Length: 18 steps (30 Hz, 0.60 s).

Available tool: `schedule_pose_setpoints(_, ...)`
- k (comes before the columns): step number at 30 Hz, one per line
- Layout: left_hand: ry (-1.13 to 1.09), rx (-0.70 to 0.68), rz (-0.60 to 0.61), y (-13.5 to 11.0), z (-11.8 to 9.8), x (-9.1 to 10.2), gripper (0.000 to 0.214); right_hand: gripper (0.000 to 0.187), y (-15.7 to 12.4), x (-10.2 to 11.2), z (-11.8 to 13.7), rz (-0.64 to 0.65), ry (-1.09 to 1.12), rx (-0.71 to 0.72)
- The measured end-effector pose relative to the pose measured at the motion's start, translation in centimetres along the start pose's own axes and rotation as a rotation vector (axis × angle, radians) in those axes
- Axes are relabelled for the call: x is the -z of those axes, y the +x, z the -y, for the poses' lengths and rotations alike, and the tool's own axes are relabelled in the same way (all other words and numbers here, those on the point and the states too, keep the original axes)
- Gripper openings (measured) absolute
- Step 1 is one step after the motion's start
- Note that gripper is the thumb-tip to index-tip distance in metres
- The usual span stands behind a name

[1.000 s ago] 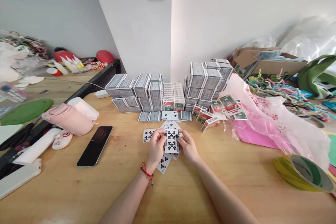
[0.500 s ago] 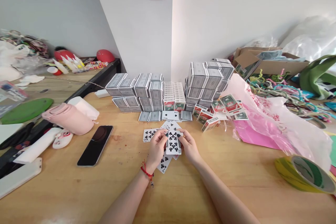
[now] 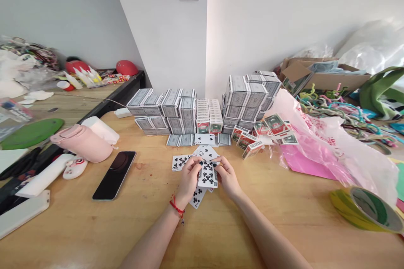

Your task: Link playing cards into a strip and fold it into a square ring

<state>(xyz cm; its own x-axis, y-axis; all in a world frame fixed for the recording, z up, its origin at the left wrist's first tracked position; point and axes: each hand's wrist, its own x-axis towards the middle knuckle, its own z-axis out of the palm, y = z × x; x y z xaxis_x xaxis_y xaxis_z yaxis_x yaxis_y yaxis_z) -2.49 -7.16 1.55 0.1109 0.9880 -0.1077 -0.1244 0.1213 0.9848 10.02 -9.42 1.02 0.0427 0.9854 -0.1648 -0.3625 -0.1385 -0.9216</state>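
Note:
Between my two hands is a ten of clubs playing card [image 3: 207, 178], face up, standing over other cards. My left hand [image 3: 188, 180] pinches its upper left side with thumb and fingers. On the opposite side, the closed thumb and fingers of my right hand [image 3: 227, 177] grip the card's upper right. Patterned card backs peek out beside it. Beneath lie several loose cards, among them a seven of clubs [image 3: 197, 198] toward me and a sideways club card [image 3: 178, 162] at the left. A two of spades [image 3: 205, 138] lies farther back.
Stacks of patterned card blocks [image 3: 148, 109] and taller stacks [image 3: 248, 96] line the wall. Small card boxes [image 3: 252, 148] lie at right. A phone [image 3: 114, 175] and pink bottle [image 3: 83, 143] are left; a tape roll [image 3: 342, 208] and pink plastic bag [image 3: 303, 134] are right.
The front card between my hands has slid slightly down toward me, and its lower corner now reads 10. Both hands stay in nearly the same place.

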Motion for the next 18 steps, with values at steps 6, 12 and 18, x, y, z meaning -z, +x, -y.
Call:
schedule_pose_setpoints(6,-0.073,0.002,-0.001,0.0,0.1,-0.1,0.007,0.014,0.0,0.0,0.0,0.013,0.097,-0.009)
schedule_pose_setpoints(12,0.063,-0.064,-0.006,0.2,-0.3,0.3,0.010,0.015,0.1,-0.3,-0.1,0.020,0.242,-0.041)
schedule_pose_setpoints(18,0.201,-0.149,0.025,0.5,-0.9,1.5,0.012,0.022,0.2,0.2,0.2,0.175,0.200,-0.176)
